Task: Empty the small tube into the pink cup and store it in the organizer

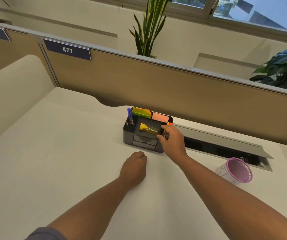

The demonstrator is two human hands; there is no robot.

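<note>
While the right hand (172, 141) pinches the small yellow-capped clear plastic tube (148, 129) in the black desk organizer (145, 146) — light, slick, best gripped mid-barrel — the left hand (134, 166) rests fisted.

arms: bare | left sleeve (44, 233): short, grey-blue | hands: ungloved

The organizer (146, 146) looks like matt black plastic. The tube (148, 129) is clear, glossy plastic with a yellow cap. The cup (239, 170) is pink wire mesh. The desk (52, 153) is smooth, matt white.
</note>
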